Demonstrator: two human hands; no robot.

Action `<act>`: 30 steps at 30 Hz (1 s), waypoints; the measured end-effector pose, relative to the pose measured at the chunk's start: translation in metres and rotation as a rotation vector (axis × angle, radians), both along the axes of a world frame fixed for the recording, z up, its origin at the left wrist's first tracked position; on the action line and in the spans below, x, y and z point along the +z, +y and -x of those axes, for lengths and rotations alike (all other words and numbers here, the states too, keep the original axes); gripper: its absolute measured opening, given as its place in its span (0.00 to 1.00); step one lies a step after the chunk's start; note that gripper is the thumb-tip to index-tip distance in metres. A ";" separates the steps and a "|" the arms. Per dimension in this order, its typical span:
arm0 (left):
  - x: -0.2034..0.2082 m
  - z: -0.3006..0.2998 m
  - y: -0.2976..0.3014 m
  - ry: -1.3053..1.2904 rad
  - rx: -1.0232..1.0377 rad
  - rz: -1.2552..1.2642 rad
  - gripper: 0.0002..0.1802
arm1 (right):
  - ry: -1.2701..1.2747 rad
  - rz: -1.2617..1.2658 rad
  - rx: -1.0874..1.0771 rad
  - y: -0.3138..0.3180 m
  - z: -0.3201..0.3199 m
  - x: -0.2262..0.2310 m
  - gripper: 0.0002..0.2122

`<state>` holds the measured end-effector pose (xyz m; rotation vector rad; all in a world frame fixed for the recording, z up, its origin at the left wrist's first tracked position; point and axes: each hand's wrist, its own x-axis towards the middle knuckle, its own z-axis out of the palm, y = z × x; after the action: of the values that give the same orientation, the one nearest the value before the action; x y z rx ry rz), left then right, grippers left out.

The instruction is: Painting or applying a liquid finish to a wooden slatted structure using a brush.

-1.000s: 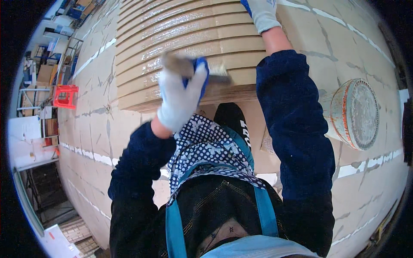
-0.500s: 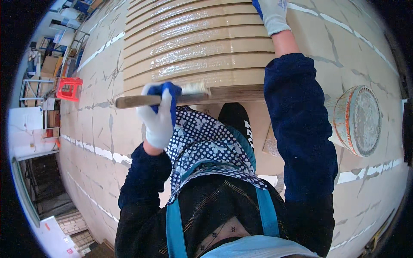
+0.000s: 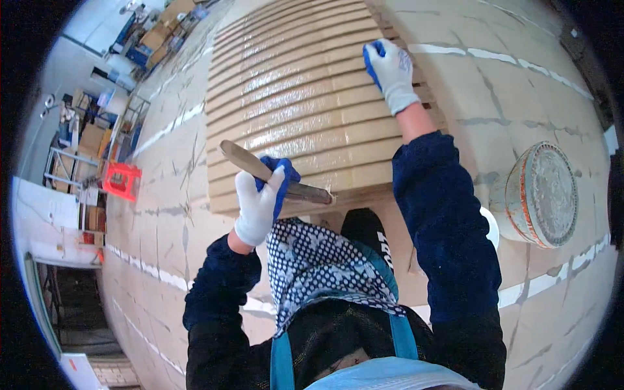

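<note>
My left hand [image 3: 263, 198], in a white and blue work glove, is closed around a flat wooden-handled brush [image 3: 244, 157]. The brush's tip meets the near edge of a set of overlapping beige boards [image 3: 364, 133], laid like steps; its bristles are mostly hidden. A wet, glossy strip runs down the middle of the boards. My right hand [image 3: 392, 73], gloved the same way, rests at the boards' right edge with its fingers curled in. Whether it grips a board there is hidden.
To the right on the floor stands a round bucket [image 3: 517, 201] with a crusted, pale top. A red plastic stool [image 3: 121, 181] is at the left, near shelving and cartons [image 3: 94, 140]. My shoe [image 3: 364, 227] is just below the boards' near edge.
The view has shifted, showing more of the boards. The brush has turned from nearly level to slanting, its tip down to the right. My right hand is lower and nearer along the boards' right edge.
</note>
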<state>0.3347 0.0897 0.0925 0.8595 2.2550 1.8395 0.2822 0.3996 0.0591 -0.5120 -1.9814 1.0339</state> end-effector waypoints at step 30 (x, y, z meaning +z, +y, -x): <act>0.056 -0.068 0.019 0.621 -0.321 0.117 0.04 | 0.381 0.314 0.782 -0.118 -0.203 0.074 0.19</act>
<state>0.4022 0.1089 0.1483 1.8440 2.3015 1.4108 0.4853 0.2818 0.1331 0.3354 -1.6855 1.7803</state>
